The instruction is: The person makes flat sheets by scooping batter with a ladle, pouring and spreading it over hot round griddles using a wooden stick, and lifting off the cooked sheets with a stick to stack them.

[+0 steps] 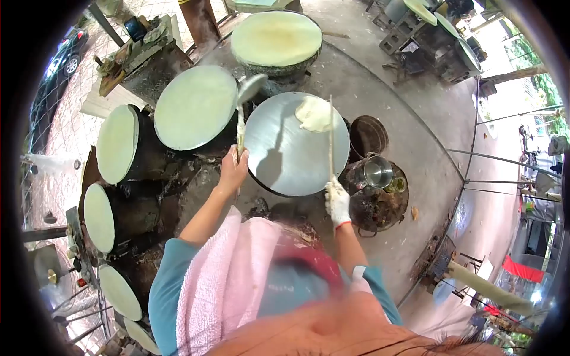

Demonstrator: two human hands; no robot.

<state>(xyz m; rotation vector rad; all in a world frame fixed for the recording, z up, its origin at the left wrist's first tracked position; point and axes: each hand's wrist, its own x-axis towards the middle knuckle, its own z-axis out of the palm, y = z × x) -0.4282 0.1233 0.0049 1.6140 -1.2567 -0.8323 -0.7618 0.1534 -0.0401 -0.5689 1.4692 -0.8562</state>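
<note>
My left hand [233, 169] is closed round the long handle of a ladle [252, 87]. The ladle's bowl hangs by the upper left rim of a round grey griddle [279, 169] and casts a shadow on it. A pale patch of batter [313, 114] lies near the griddle's far right side. In a white glove, my right hand [337, 202] grips a long thin wooden stick [331, 139] at the griddle's lower right edge. The stick points away from me, and its far part crosses the right side of the batter. Whether it touches the batter, I cannot tell.
Round griddles covered with pale sheets curve round to my left, including one beside the ladle [196, 107] and one at the back [276, 38]. Right of my griddle stand a dark bucket [369, 137] and a metal pot [378, 171] on a low round stand [380, 216].
</note>
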